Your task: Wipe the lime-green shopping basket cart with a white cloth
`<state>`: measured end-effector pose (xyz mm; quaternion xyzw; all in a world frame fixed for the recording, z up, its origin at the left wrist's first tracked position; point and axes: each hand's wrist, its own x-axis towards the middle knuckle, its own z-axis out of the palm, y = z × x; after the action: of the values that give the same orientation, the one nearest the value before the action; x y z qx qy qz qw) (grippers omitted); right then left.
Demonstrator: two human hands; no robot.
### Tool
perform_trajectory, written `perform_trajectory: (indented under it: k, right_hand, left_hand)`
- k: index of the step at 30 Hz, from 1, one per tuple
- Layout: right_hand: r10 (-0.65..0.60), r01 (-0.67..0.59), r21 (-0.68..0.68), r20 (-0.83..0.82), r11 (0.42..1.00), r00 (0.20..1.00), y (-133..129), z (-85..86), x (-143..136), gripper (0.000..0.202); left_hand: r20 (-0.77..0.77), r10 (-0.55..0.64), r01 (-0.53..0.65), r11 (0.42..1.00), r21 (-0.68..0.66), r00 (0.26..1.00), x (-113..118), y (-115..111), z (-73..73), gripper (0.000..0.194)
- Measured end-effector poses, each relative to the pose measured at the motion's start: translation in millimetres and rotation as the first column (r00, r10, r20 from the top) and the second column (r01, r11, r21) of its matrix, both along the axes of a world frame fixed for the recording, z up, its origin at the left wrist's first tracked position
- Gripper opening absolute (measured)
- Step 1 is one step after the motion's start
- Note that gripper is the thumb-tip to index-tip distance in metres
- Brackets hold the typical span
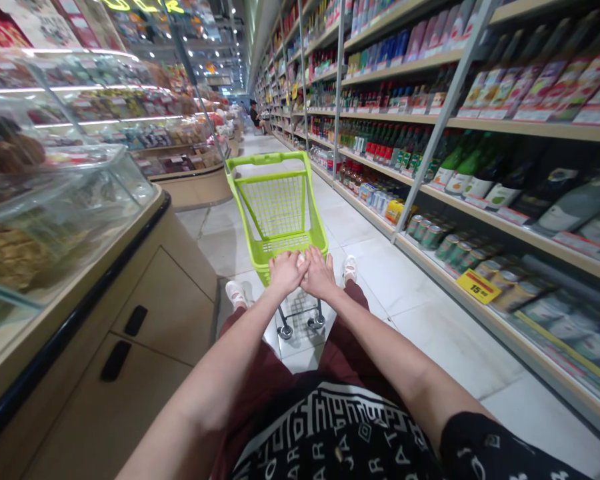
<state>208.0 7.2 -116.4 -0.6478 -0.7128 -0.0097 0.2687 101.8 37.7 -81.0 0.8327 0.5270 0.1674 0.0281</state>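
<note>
A lime-green shopping cart [280, 207] with a mesh basket stands in front of me, at the middle of the view. Both hands meet over its near edge. My left hand [286, 273] has its fingers curled together against my right hand; what they hold, if anything, is hidden. My right hand [320, 273] lies beside it, palm down, with its fingers stretched forward and slightly apart. The part of the cart under my hands is hidden by them.
Shelves [530, 127] of bottles and cans line the right side, with a yellow price tag [479, 287] low down. A glass-topped display counter [145, 293] is close on the left. A person [254, 115] is far down the aisle.
</note>
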Motion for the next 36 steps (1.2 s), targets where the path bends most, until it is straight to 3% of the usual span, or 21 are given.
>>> perform_trajectory:
  k: [5,8,13,16,21,27,30,33,36]
  right_hand:
    - [0.013,-0.013,0.001,0.029,1.000,0.999,-3,-3.2,10,0.066]
    - [0.007,-0.008,0.036,0.026,0.999,1.000,-1,-6.4,13,0.063]
    - [0.002,-0.002,0.076,0.006,0.997,1.000,3,-12.7,11,0.060]
    - [-0.035,0.035,0.102,-0.006,0.994,0.999,4,-14.9,5,0.059]
    - [-0.026,0.019,0.119,0.057,0.993,0.998,4,-18.5,8,0.057]
    - [-0.003,-0.013,0.141,0.110,0.990,0.994,7,-24.4,16,0.058]
    - [-0.013,-0.004,0.156,0.107,0.988,0.994,8,-25.8,11,0.057]
    - [-0.025,0.004,0.157,0.132,0.988,0.991,6,-25.7,10,0.056]
    - [-0.022,-0.005,0.155,0.172,0.988,0.985,4,-25.1,16,0.056]
  left_hand:
    - [-0.117,-0.028,0.046,0.987,0.156,0.993,-15,1,-8.1,0.033]
    - [-0.168,-0.039,0.070,0.981,0.183,0.985,-42,7,-8.9,0.030]
    - [-0.127,0.032,-0.009,0.984,0.179,0.991,-81,9,-11.4,0.034]
    - [-0.095,0.010,0.006,0.986,0.169,0.995,-68,3,-12.4,0.034]
    - [-0.087,-0.119,0.135,0.968,0.213,0.989,-31,-4,-11.2,0.034]
    - [-0.051,0.005,0.006,0.978,0.207,0.999,-54,-6,-18.3,0.035]
    - [-0.013,0.073,-0.070,0.979,0.191,0.997,-44,-8,-23.4,0.033]
    - [-0.017,0.010,-0.006,0.977,0.212,1.000,-28,-7,-25.2,0.034]
    - [-0.059,-0.062,0.075,0.968,0.239,0.996,-40,-4,-22.8,0.036]
